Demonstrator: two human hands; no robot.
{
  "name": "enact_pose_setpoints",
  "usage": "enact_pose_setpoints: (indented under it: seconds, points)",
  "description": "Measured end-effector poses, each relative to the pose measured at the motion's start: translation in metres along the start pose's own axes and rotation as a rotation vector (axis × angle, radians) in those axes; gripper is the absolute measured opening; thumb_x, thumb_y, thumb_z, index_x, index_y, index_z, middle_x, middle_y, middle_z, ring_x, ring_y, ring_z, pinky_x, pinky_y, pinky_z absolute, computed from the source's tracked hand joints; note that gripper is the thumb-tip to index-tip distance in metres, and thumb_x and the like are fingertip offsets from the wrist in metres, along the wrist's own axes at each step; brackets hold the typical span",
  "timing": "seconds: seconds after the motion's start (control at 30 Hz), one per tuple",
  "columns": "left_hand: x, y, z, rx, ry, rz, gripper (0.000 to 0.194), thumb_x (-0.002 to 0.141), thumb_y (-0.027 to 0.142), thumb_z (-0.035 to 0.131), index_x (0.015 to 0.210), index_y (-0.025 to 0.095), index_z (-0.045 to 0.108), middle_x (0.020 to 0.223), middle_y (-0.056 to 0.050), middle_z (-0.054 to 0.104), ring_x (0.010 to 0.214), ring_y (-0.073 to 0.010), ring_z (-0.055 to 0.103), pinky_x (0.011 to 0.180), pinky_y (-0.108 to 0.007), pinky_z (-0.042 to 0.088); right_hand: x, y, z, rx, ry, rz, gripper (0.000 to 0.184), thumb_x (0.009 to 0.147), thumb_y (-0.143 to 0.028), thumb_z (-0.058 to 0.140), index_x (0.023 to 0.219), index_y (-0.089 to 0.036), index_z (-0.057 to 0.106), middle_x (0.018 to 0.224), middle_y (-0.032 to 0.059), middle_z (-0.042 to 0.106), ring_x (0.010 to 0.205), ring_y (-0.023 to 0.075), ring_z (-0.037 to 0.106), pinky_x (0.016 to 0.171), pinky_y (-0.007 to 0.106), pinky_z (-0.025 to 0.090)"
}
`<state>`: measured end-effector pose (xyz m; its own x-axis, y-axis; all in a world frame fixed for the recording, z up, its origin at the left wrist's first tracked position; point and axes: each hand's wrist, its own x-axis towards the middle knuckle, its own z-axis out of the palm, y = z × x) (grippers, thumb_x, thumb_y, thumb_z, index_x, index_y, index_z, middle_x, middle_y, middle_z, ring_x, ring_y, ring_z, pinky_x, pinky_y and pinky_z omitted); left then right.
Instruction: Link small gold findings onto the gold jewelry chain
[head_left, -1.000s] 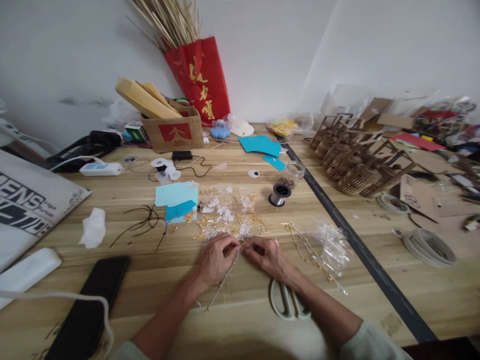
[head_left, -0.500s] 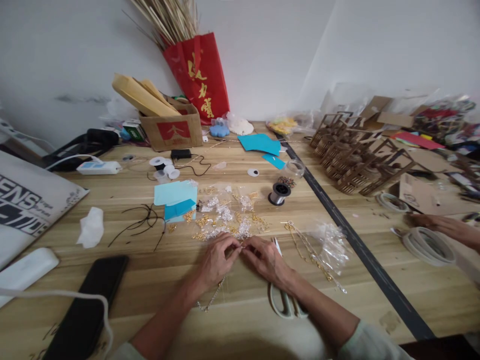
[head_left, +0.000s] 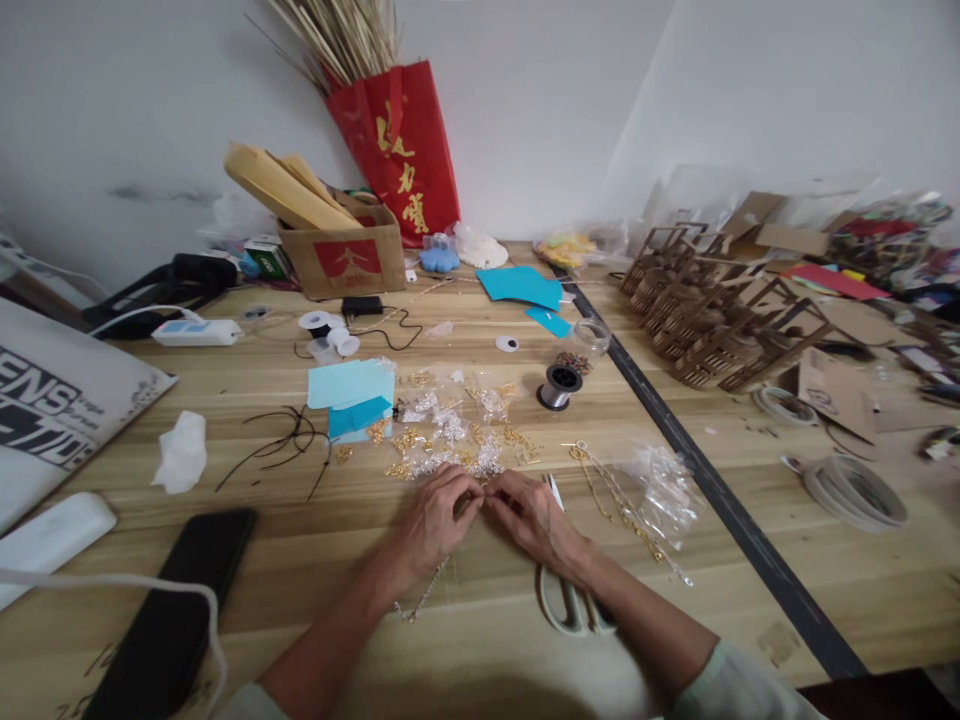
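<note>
Meeting nearly fingertip to fingertip, the person's L hand (head_left: 439, 510) and R hand (head_left: 531, 512) work low over the wooden table (head_left: 495, 650), approx. mid-view; L thumb & forefinger are pinched tog., w/ the silver chain (head_left: 426, 596) running up behind that hand, so L grip looks closed on it, tho the pinched end is too small to make out; R fingers are curled, tips just beside L's; can't tell whether they're clamped on anything; rest of the chain lies on the wood in a V, nr the L wrist, a gold bit at its low pt.

Under the R wrist: scissors (head_left: 576, 610), pale handles toward the person, blade tips poking out past the hand; just beyond both hands, loose silver pcs (head_left: 451, 428) & gold pcs (head_left: 409, 440) in a scatter, some on clear plastic; behind those, a wire spool (head_left: 559, 390) stands upright, w/ a clear jar (head_left: 591, 338) nr it; to R, gold and silver chains (head_left: 634, 522) stretched out next to crumpled plastic bags (head_left: 664, 495).

To L: light-blue cards (head_left: 352, 385), partly covered by a darker one; black cords (head_left: 296, 435) in a tangle; white tissue (head_left: 182, 452); dark phone (head_left: 176, 610), white cable crossing it.
</note>
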<state>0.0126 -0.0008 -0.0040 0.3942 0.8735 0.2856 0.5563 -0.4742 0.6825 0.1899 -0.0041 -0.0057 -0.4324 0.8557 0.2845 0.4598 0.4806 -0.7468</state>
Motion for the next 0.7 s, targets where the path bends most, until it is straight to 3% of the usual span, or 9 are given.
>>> enact_pose_setpoints:
  seconds: [0.2,0.37,0.57,0.7]
  points:
    - [0.002,0.003,-0.001,-0.158,-0.033,-0.214,0.01,0.078,0.011,0.055,0.08,0.017,0.063,0.071,0.0,0.061,0.064,-0.0132,0.054,0.061,-0.024,0.043,0.0,0.004,0.001,0.022,0.014,0.026,0.01,0.088,-0.017,0.053,0.082,-0.017,0.061,0.069,0.0002,0.061,0.059,0.0114,0.052,0.057,0.021,0.04]
    - [0.001,-0.004,0.009,-0.303,-0.019,-0.36,0.015,0.074,0.015,0.062,0.088,0.017,0.066,0.069,0.0,0.064,0.059,-0.0128,0.054,0.056,-0.023,0.044,0.002,0.001,0.001,0.063,0.044,0.06,0.011,0.087,-0.017,0.054,0.08,-0.017,0.063,0.068,0.0007,0.063,0.058,0.0111,0.054,0.055,0.02,0.04]
    - [0.001,-0.012,0.02,-0.633,0.034,-0.354,0.016,0.073,0.016,0.063,0.088,0.015,0.063,0.081,-0.006,0.07,0.075,-0.0173,0.066,0.07,-0.028,0.052,0.002,0.002,0.003,0.117,0.074,0.073,0.013,0.087,-0.02,0.054,0.08,-0.016,0.063,0.07,0.0016,0.064,0.06,0.0113,0.057,0.056,0.019,0.042]
    - [0.003,-0.011,0.02,-0.66,0.053,-0.351,0.011,0.072,0.014,0.061,0.083,0.015,0.063,0.076,-0.004,0.068,0.073,-0.0155,0.065,0.07,-0.027,0.052,0.001,0.004,0.005,0.112,0.074,0.084,0.013,0.088,-0.023,0.055,0.08,-0.016,0.063,0.07,0.0013,0.064,0.058,0.0107,0.055,0.054,0.019,0.043]
